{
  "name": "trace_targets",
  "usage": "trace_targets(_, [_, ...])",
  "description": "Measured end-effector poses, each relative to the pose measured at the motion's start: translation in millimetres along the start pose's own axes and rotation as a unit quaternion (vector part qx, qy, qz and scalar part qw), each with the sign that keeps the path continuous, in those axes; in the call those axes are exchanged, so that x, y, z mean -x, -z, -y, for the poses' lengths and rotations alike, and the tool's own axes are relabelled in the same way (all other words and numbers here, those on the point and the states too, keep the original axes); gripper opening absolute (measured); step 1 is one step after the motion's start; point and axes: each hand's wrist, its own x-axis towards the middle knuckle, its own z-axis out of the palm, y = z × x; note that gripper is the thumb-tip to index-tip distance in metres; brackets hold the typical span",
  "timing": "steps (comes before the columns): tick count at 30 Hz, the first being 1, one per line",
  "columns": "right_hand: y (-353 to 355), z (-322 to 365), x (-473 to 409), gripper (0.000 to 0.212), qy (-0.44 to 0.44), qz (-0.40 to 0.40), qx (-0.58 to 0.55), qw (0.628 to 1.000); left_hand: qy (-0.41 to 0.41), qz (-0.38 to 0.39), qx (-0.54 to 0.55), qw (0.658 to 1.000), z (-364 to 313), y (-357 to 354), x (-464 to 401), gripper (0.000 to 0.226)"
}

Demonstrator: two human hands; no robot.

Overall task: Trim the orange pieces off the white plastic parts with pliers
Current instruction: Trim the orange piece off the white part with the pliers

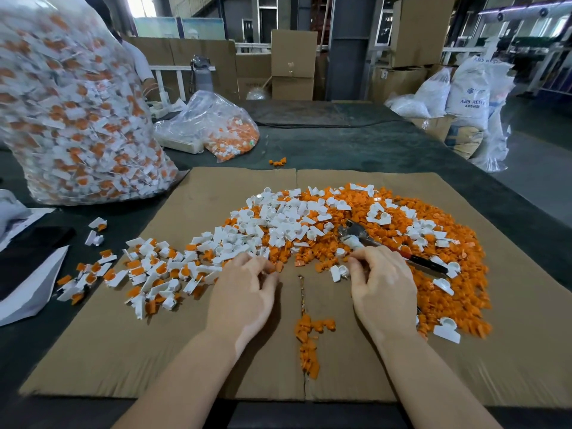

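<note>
- Head view: a flattened sheet of cardboard (192, 342) lies on a dark tabletop (356, 144), reaching almost to its near edge.
- A wide heap of loose orange pieces (458, 292) covers the far and right part of the cardboard, with bare white plastic parts (278, 224) scattered over its middle.
- Toward the left edge of the cardboard sits a looser spread of white parts with orange still attached (154, 274); a few spill off onto the tabletop.
- A small strip of orange scraps (309, 339) lies along the centre crease of the cardboard, between the two forearms.
- The left hand (247, 292) reaches into the edge of the pile, fingers curled down among the pieces; whether they pinch one cannot be told.
- The right hand (383, 289) has its fingers curled round one white part (353, 243), held at the tip of the pliers (387, 246).
- The pliers lie across the orange heap, metal head toward the middle of the cardboard, dark and red handles running back toward the right edge, just behind the right hand.
- A tall clear bag of untrimmed parts (71, 109) stands at the left far side of the tabletop.
- A smaller clear bag (216, 125) holding orange pieces lies beyond the cardboard's far edge.
- Cardboard boxes (292, 63) and white sacks (470, 88) stand past the tabletop's far edge.
</note>
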Motion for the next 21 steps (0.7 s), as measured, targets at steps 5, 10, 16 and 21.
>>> trace_targets(5, [-1,2,3,0.010,-0.004,0.001,0.056,0.998,0.036,-0.032,-0.050,0.998,12,7,-6,0.019])
trace_targets(10, [-5,2,6,0.023,0.015,0.036,0.140,0.989,0.061,-0.081,-0.047,0.994,8,8,-11,0.023])
trace_targets(16, [-7,-2,5,0.015,0.028,0.041,0.114,0.992,-0.041,-0.028,0.026,0.998,-19,-5,-11,0.016])
trace_targets(21, [-6,0,4,0.013,0.021,0.052,0.105,0.993,-0.092,0.034,0.051,0.994,-37,-21,-13,0.017])
